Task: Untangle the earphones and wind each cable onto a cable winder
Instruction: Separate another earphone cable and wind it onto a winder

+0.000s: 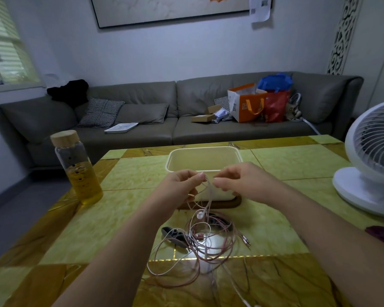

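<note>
Earphone cables between hands

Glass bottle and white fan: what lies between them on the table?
Head view: the cream tub, with the left hand and right hand pinching earphone cable before it.

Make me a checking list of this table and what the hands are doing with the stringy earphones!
Surface: yellow-green tiled table, glossy, with glare under the tangle.
Job's things: earphone cables in one pink-and-white tangle; grey cable winder at the tangle's left edge, looks bare.
Clutter: white tub, bottle of yellow liquid, white fan.
Grippers: left hand pinches strands lifted from the tangle; right hand has fingertips at the same strands, grip unclear.
Cables: an earbud hangs below the hands; plugs lie right of the tangle.
Surroundings: grey sofa with cushions, bags and boxes.
</note>
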The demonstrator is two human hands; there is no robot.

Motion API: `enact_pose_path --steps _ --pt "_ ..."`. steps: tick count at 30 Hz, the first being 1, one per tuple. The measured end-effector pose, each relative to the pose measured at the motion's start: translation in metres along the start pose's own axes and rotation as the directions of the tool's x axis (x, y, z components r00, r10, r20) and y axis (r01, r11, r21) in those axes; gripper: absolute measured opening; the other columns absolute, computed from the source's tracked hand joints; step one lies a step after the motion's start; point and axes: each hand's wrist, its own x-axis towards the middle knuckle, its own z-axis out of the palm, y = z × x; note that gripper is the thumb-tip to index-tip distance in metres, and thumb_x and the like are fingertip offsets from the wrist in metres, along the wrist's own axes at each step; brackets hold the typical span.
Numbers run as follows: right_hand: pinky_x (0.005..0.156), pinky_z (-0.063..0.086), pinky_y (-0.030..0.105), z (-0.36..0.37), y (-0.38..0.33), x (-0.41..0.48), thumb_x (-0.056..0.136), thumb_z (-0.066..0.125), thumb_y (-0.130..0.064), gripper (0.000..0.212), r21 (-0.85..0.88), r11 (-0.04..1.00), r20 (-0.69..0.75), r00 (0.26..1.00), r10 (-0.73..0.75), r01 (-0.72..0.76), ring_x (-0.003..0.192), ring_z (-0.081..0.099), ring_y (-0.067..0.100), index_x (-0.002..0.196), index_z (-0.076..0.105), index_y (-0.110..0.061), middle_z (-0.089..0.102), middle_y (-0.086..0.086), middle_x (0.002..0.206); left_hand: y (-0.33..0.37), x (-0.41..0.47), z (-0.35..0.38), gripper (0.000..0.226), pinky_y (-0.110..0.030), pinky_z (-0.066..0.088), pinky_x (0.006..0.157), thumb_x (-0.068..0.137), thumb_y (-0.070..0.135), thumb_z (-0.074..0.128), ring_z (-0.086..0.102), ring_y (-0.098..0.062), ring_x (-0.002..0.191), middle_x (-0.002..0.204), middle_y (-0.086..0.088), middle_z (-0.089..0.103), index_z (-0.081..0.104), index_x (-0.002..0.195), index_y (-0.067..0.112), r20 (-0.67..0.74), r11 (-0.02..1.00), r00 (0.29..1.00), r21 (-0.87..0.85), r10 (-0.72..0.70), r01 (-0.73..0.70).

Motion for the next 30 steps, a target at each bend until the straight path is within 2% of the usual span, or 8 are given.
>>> enact_pose_path --steps 4,8,11,14,18,23,27,30 --pt "0.071 0.055 0.020 0.014 -0.011 0.004 0.086 0.068 -0.030 0.019 0.194 0.981 -0.028 0.999 -0.024 0.029 0.074 0.066 -0.001 0.103 0.067 -0.024 0.072 -0.008 0.082 0.004 -0.001 0.003 0.016 -0.022 0.043 0.062 0.092 0.030 0.059 0.054 -0.005 0.066 0.070 0.008 0.063 0.068 0.087 0.017 -0.019 0.999 0.999 0.022 0.040 -0.040" --pt "0.064 0.055 0.021 0.012 -0.011 0.003 0.085 0.068 -0.017 0.010 0.395 0.917 0.011 0.999 0.047 -0.047 0.068 0.066 0.008 0.095 0.067 -0.017 0.072 0.001 0.079 0.004 -0.003 0.000 0.015 -0.032 0.047 0.068 0.092 0.030 0.058 0.056 -0.006 0.069 0.070 0.015 0.068 0.067 0.088 0.019 -0.025 0.993 0.996 0.078 0.089 -0.087" --pt "0.062 0.049 0.022 0.009 -0.008 0.003 0.084 0.070 -0.019 0.012 0.396 0.913 0.044 0.995 0.084 -0.095 0.066 0.061 0.009 0.094 0.067 -0.014 0.070 -0.001 0.079 0.003 -0.004 0.000 0.016 -0.041 0.052 0.073 0.095 0.027 0.055 0.055 -0.006 0.064 0.076 0.008 0.072 0.065 0.090 0.015 -0.002 0.994 0.997 0.074 0.080 -0.079" --pt "0.060 0.048 0.020 0.004 -0.008 0.002 0.080 0.073 -0.014 0.015 0.388 0.914 0.114 0.990 0.081 -0.120 0.069 0.063 0.008 0.094 0.067 -0.014 0.071 -0.001 0.079 0.001 -0.004 0.000 0.016 -0.035 0.048 0.065 0.097 0.025 0.051 0.055 -0.006 0.060 0.083 -0.002 0.073 0.062 0.090 0.015 0.011 0.995 0.997 0.066 0.071 -0.072" --pt "0.060 0.050 0.021 0.000 -0.005 0.002 0.078 0.074 -0.011 0.019 0.337 0.932 0.181 0.981 0.073 -0.132 0.069 0.065 0.006 0.095 0.067 -0.014 0.072 -0.002 0.079 0.002 -0.006 0.002 0.017 -0.025 0.046 0.059 0.100 0.023 0.045 0.055 -0.004 0.054 0.074 0.001 0.072 0.056 0.092 0.013 0.006 0.999 0.999 0.012 0.040 -0.040" --pt "0.065 0.051 0.023 0.003 0.000 0.001 0.086 0.066 -0.006 0.008 0.330 0.930 0.251 0.965 0.078 -0.161 0.072 0.066 0.013 0.092 0.068 -0.011 0.070 0.006 0.084 0.005 -0.010 0.005 0.021 -0.027 0.043 0.066 0.102 0.024 0.040 0.052 -0.010 0.060 0.064 0.002 0.058 0.052 0.091 0.011 0.058 0.991 0.998 -0.133 -0.018 0.025" --pt "0.063 0.051 0.028 0.010 0.004 0.001 0.094 0.053 -0.006 0.011 0.425 0.891 0.195 0.977 0.082 -0.159 0.061 0.059 0.014 0.091 0.062 -0.009 0.060 0.004 0.070 0.000 -0.007 0.004 0.019 -0.023 0.035 0.059 0.102 0.023 0.039 0.048 -0.009 0.055 0.056 0.006 0.045 0.051 0.093 0.011 0.123 0.968 0.991 -0.242 -0.043 0.072" --pt "0.048 0.037 0.024 0.016 0.007 0.002 0.096 0.052 -0.009 0.011 0.360 0.929 0.050 0.996 0.068 -0.082 0.047 0.043 0.010 0.090 0.060 -0.013 0.049 -0.002 0.060 -0.003 -0.008 0.006 0.017 -0.017 0.032 0.049 0.101 0.023 0.042 0.047 -0.008 0.054 0.055 0.007 0.044 0.051 0.091 0.013 0.141 0.967 0.988 -0.234 -0.070 0.102"
